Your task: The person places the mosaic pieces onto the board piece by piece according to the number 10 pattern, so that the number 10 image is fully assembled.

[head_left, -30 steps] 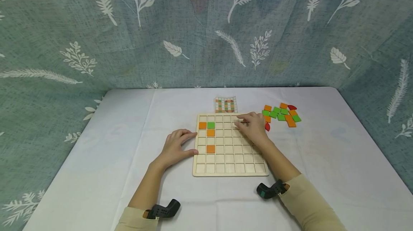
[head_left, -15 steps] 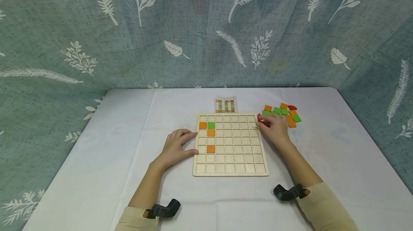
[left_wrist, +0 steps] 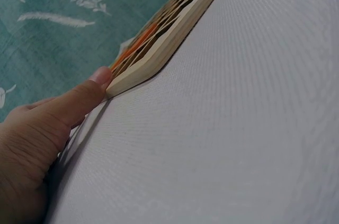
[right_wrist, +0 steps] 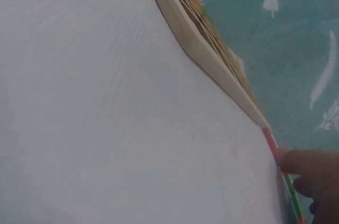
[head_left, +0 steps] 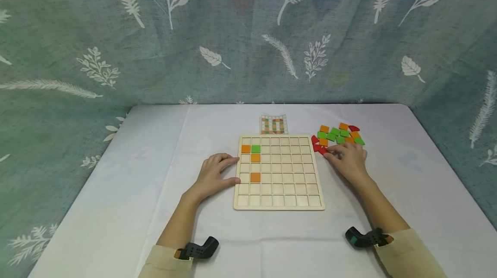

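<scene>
A wooden grid board [head_left: 289, 189] lies on the table, with a few orange tiles [head_left: 255, 177] and one green tile [head_left: 256, 149] in its cells. My left hand [head_left: 213, 173] touches the board's left edge with thumb and fingertips spread apart. In the left wrist view, the thumb [left_wrist: 79, 99] rests at the board's corner. Right of the board, my right hand [head_left: 349, 160] reaches low over loose pieces, its thumb tip beside red pieces [head_left: 316, 147]. The right wrist view has the thumb [right_wrist: 296, 159] at a red piece [right_wrist: 270, 140]; the hand covers part of the pile.
Loose green tiles [head_left: 331, 136], orange tiles [head_left: 324, 128] and a red rounded piece [head_left: 353, 128] lie right of the board's far corner. Behind the board stands a small pattern card [head_left: 274, 124]. A white cloth [head_left: 116, 200] covers the table; a patterned curtain [head_left: 174, 58] hangs behind.
My right hand has moved from over the board's upper right, past its right edge, to the loose pieces. Red pieces it covered now show. The left hand stays at the edge.
</scene>
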A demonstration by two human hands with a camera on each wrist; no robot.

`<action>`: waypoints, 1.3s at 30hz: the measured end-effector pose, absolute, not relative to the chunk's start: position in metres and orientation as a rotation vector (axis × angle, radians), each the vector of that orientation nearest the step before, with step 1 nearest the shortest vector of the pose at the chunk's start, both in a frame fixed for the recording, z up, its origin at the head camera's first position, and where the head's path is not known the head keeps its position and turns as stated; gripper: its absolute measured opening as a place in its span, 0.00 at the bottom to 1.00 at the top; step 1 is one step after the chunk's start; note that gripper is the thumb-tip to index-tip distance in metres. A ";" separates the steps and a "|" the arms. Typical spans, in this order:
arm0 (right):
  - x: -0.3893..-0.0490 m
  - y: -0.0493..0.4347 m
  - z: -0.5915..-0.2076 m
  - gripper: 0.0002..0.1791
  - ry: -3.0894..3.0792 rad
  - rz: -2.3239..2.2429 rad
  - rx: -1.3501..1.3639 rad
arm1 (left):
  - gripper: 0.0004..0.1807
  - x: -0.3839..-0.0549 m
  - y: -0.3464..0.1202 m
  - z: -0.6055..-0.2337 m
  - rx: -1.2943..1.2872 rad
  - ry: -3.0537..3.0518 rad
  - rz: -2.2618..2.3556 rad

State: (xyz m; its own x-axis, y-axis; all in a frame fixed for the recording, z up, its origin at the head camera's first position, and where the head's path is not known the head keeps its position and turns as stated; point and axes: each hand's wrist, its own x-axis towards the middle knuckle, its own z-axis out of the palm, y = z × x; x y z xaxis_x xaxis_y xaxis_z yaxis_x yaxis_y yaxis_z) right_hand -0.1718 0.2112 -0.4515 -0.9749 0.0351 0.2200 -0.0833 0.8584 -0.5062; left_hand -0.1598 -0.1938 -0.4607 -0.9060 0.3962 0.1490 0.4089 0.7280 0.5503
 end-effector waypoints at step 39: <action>-0.149 0.221 -0.455 0.19 -2.792 0.900 0.351 | 0.36 -0.161 -0.192 -0.460 -0.679 -2.898 -0.926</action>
